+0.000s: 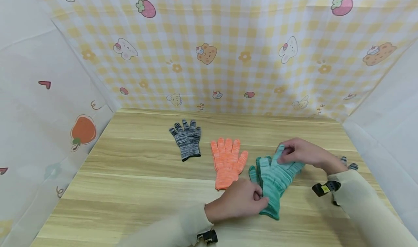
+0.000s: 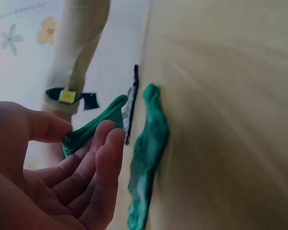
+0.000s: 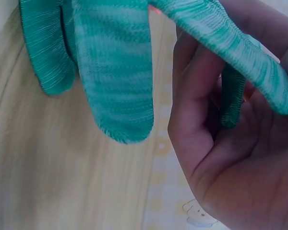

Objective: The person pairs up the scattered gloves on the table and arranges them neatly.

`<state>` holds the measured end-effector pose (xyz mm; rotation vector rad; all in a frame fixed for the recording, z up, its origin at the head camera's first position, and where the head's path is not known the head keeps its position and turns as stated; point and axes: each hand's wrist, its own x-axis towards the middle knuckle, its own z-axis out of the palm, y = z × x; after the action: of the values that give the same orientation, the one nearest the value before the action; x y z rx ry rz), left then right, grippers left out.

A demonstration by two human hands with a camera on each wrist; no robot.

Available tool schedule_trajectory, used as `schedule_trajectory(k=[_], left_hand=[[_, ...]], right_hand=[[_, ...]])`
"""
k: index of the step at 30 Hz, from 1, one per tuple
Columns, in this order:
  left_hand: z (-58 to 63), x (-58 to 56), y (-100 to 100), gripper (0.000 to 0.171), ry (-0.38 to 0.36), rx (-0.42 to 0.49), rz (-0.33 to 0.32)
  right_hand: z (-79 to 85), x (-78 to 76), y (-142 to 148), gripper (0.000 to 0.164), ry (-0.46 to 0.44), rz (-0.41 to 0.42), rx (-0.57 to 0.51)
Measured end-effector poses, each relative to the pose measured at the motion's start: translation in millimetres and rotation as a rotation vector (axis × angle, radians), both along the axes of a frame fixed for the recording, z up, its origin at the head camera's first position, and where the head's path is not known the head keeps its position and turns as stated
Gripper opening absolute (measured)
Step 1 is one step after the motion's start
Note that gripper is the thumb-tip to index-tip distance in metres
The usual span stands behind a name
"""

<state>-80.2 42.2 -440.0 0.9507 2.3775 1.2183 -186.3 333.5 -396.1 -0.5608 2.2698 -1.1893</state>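
Note:
Both hands hold a pale green knit glove (image 1: 277, 176) at the right of the table. My left hand (image 1: 240, 199) pinches its cuff (image 2: 79, 136) between thumb and fingers. At the other end, my right hand (image 1: 302, 152) grips it by the fingers, and glove fingers (image 3: 117, 86) hang down beside that palm. Beneath it a second green glove (image 2: 151, 129) lies flat on the tabletop, partly covered in the head view. An orange glove (image 1: 225, 163) lies just left of the pair, its cuff end close behind my left hand.
A grey-and-black glove (image 1: 187, 140) lies farther back on the left. Another grey striped glove (image 1: 352, 166) is mostly hidden under my right forearm. The wooden table (image 1: 130, 196) meets a yellow checked cloth (image 1: 228, 72) at the back, with white sheets at both sides.

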Motion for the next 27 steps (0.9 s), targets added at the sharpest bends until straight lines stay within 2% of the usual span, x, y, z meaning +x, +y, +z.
schedule_trajectory(k=[4,10,17,22,27], left_hand=[[-5.8,4.3,3.1,0.047,0.009,-0.021,-0.020],[-9.7,6.8,5.9,0.041,-0.001,-0.039,-0.036],[-9.6,6.6,4.6,0.041,0.012,-0.042,-0.039],[-11.5,7.1,4.7,0.038,-0.012,-0.063,-0.035],[-12.6,7.8,6.1,0.033,-0.025,-0.085,-0.033]], right_hand=[[1.7,-4.2,-7.9,0.036,-0.003,0.035,0.015],[3.3,-9.1,-20.0,0.035,0.010,0.090,0.069],[5.9,-14.4,-32.5,0.037,0.024,0.098,0.130],[-0.5,-18.6,-39.5,0.038,0.041,0.096,0.164],[-7.8,-20.6,-45.1,0.032,0.063,0.114,0.184]])
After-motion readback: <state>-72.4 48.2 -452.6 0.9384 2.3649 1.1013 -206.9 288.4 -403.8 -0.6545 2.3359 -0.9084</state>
